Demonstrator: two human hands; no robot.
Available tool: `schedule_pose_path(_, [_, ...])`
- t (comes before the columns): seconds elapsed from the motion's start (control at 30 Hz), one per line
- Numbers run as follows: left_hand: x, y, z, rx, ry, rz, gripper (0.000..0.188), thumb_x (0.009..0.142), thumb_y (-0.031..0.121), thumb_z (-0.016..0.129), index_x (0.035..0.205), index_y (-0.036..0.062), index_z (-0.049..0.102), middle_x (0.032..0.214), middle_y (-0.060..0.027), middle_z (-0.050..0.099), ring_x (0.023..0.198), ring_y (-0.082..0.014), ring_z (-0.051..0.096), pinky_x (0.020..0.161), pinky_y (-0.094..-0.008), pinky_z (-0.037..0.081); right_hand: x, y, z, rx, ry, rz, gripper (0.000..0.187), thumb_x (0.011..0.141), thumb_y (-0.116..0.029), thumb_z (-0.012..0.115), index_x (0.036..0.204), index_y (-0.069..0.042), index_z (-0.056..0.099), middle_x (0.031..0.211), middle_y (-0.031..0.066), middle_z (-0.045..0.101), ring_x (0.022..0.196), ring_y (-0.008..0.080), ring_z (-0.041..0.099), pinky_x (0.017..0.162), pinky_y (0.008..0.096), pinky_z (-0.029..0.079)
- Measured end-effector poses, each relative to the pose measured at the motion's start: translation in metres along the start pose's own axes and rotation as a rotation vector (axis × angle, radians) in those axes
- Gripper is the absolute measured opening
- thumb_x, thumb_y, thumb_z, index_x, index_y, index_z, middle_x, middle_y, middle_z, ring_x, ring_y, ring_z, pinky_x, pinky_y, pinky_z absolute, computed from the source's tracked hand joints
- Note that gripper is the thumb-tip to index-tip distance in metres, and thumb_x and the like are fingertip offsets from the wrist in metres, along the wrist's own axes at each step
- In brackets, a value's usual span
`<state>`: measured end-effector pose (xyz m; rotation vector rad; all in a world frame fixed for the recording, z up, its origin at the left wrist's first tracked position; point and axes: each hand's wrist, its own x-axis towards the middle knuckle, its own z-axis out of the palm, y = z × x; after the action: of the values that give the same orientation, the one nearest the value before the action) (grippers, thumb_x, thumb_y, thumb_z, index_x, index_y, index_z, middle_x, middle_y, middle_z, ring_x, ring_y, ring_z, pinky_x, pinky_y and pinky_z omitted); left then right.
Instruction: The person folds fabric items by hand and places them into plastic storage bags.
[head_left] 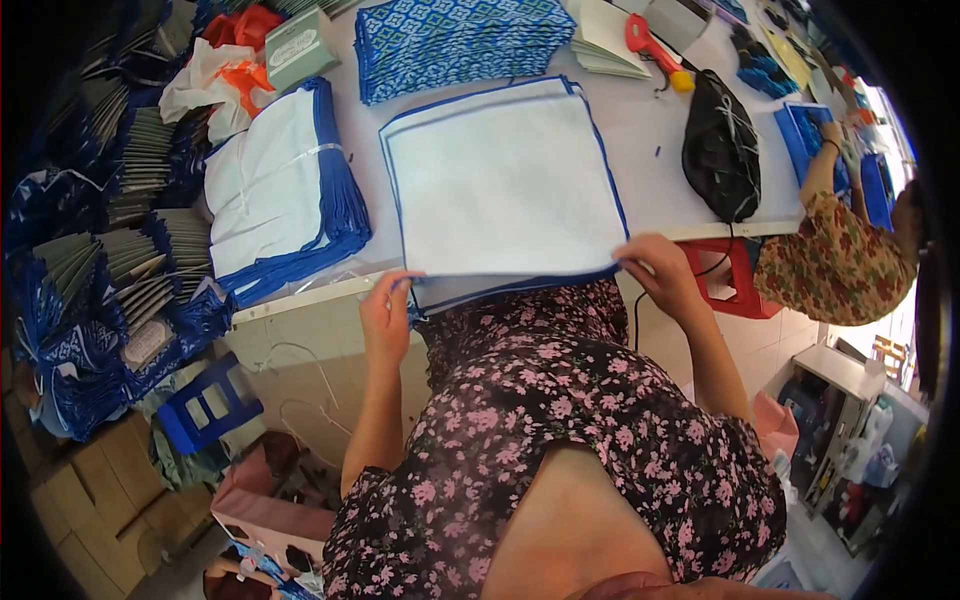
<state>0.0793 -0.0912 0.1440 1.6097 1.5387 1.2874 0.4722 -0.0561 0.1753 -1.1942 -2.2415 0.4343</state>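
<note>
A white square cloth with a blue hem (pixel 505 180) lies spread at the table's front, its near edge raised a little. My left hand (pixel 385 312) pinches its near left corner, and my right hand (pixel 660 272) pinches the near right corner. Under that edge another blue-hemmed layer shows, hanging over the table edge toward my lap. To the left sits a tied bundle of white cloths with blue edges (pixel 265 190). Beyond the spread cloth stands a thick stack of blue and green patterned cloths (pixel 460 45).
A black bag (pixel 722 150) and a red tag gun (pixel 650 45) lie at the right. Card-wrapped blue cloths (pixel 140 260) are piled at far left. A blue stool (pixel 210 402) stands below. A co-worker in a floral top (pixel 835 262) reaches into a blue box (pixel 808 150).
</note>
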Motion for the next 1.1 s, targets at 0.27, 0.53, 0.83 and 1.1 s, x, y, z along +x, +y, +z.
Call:
schedule_pose_path(0.27, [0.010,0.023,0.017,-0.034,0.116,-0.263,0.014,0.092,0.011,0.064,0.097,-0.0018,0.067,0.079,-0.0003,0.063,0.073,-0.0075,0.055,0.066,-0.0227,0.044,0.024,-0.003,-0.016,0.333,-0.068,0.378,0.012,0.085,-0.003,0.069,0.094,0.000,0.062,0.088,0.0020,0.063,0.082,0.0095,0.057,0.074,0.0236,0.046])
schedule_pose_path(0.53, [0.071,0.015,0.054,-0.115,0.295,-0.332,0.013,0.092,0.011,0.065,0.096,-0.0016,0.066,0.079,-0.0005,0.063,0.072,-0.0055,0.053,0.065,-0.0216,0.044,0.080,0.041,0.018,0.463,0.208,0.523,0.013,0.093,-0.012,0.065,0.099,-0.002,0.061,0.088,-0.0023,0.060,0.078,0.0042,0.052,0.071,0.0183,0.042])
schedule_pose_path(0.83, [0.073,0.007,0.039,-0.007,0.239,-0.408,0.013,0.089,0.009,0.069,0.099,0.0013,0.066,0.076,-0.0026,0.065,0.067,-0.0074,0.057,0.061,-0.0226,0.045,0.095,0.012,0.027,0.043,0.156,0.511,0.016,0.092,-0.015,0.066,0.102,-0.004,0.061,0.091,0.0144,0.065,0.076,0.0265,0.063,0.072,0.0325,0.051])
schedule_pose_path(1.1, [0.090,-0.005,0.023,0.044,0.213,-0.418,0.027,0.085,0.008,0.073,0.109,0.0046,0.061,0.077,-0.0051,0.067,0.066,-0.0104,0.061,0.061,-0.0238,0.046,0.114,-0.005,0.033,-0.058,0.120,0.512,0.015,0.092,-0.014,0.066,0.101,-0.003,0.061,0.091,0.0137,0.065,0.076,0.0261,0.065,0.071,0.0323,0.051])
